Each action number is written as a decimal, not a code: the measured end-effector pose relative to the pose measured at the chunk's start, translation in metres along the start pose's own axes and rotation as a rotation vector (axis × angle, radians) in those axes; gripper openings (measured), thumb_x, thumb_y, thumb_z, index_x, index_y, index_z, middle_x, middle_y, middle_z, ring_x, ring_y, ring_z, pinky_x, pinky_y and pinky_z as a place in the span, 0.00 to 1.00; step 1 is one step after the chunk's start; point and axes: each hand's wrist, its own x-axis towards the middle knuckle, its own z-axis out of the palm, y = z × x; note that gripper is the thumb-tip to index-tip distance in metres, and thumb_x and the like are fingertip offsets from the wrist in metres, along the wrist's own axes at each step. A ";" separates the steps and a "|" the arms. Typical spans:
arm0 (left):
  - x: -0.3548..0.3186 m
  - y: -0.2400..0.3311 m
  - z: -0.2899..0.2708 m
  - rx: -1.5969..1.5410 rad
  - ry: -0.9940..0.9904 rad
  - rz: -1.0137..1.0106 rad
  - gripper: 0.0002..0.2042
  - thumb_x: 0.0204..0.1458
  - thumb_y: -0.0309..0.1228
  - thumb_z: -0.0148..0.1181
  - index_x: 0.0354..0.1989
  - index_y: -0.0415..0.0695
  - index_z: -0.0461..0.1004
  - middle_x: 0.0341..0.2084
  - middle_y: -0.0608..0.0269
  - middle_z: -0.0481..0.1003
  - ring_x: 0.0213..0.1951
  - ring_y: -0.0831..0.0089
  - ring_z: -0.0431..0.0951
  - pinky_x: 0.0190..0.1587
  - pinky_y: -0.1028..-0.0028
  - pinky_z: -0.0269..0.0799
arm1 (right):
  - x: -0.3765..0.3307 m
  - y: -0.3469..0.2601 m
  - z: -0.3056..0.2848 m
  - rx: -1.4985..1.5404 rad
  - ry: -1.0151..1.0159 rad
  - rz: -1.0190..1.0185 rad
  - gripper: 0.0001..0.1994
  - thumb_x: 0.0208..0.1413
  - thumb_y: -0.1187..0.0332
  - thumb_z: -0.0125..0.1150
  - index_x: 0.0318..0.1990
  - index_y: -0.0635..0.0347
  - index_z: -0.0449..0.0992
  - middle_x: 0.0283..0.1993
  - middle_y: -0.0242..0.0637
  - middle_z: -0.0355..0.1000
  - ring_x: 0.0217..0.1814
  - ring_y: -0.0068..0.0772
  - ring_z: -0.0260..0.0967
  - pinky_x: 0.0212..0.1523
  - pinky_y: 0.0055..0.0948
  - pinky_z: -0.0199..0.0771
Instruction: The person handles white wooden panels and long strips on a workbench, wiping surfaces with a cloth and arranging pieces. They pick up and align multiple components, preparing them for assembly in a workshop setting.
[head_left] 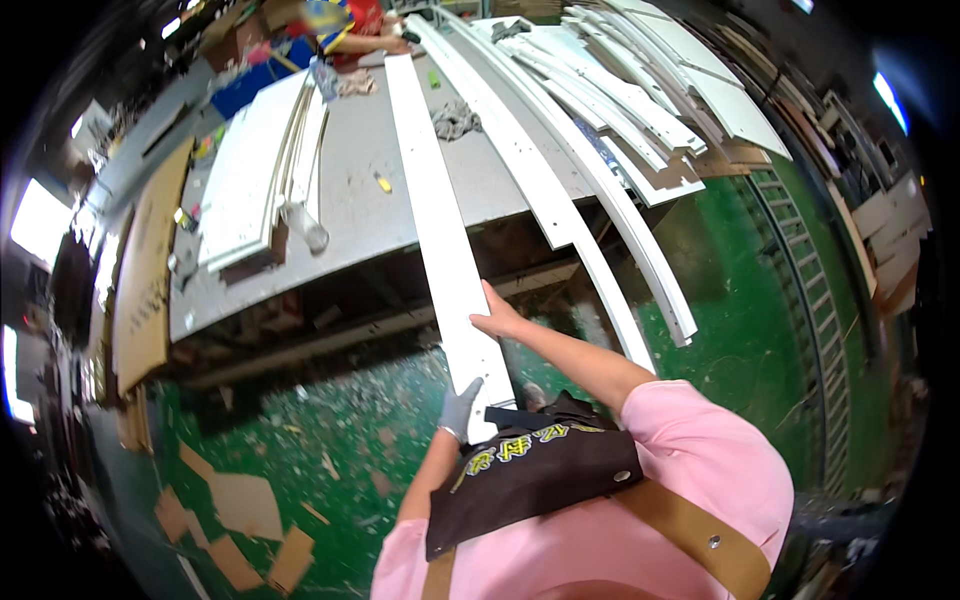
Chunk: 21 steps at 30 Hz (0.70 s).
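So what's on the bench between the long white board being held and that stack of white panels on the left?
Mostly bare grey benchtop in the head view, with one small yellow bit.

On the counter (350, 230), bare grey surface lies either side of the long white board (440, 220). At nine o'clock of it a stack of white panels (255, 170) blocks the way; at three o'clock curved white strips (560, 190) crowd the edge. A crumpled rag (456, 120) sits between board and strips.
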 end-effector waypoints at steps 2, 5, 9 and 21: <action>0.001 -0.002 0.002 -0.074 -0.034 -0.038 0.22 0.54 0.29 0.63 0.56 0.34 0.68 0.47 0.56 0.76 0.45 0.69 0.77 0.47 0.70 0.74 | -0.002 0.023 -0.029 -0.277 0.330 -0.021 0.46 0.47 0.61 0.68 0.70 0.66 0.47 0.71 0.55 0.51 0.73 0.52 0.49 0.71 0.39 0.52; 0.009 -0.014 -0.006 -0.165 -0.059 -0.048 0.22 0.56 0.30 0.62 0.57 0.35 0.67 0.48 0.56 0.75 0.45 0.68 0.77 0.47 0.70 0.74 | -0.026 0.008 -0.108 -0.438 0.649 0.066 0.40 0.46 0.60 0.65 0.67 0.65 0.56 0.67 0.55 0.58 0.70 0.53 0.55 0.69 0.40 0.57; 0.008 -0.011 0.000 -0.118 -0.082 -0.062 0.23 0.57 0.30 0.61 0.58 0.36 0.65 0.49 0.57 0.74 0.48 0.68 0.76 0.49 0.69 0.73 | -0.101 0.068 -0.233 -0.774 1.173 0.092 0.31 0.46 0.67 0.67 0.59 0.62 0.66 0.61 0.51 0.65 0.64 0.55 0.60 0.66 0.44 0.59; 0.004 -0.016 -0.005 -0.089 -0.091 -0.001 0.24 0.58 0.28 0.58 0.61 0.37 0.61 0.51 0.57 0.72 0.51 0.67 0.74 0.55 0.68 0.70 | -0.209 0.108 -0.330 -0.471 0.652 0.543 0.36 0.43 0.42 0.69 0.52 0.63 0.73 0.51 0.55 0.74 0.54 0.50 0.73 0.54 0.39 0.70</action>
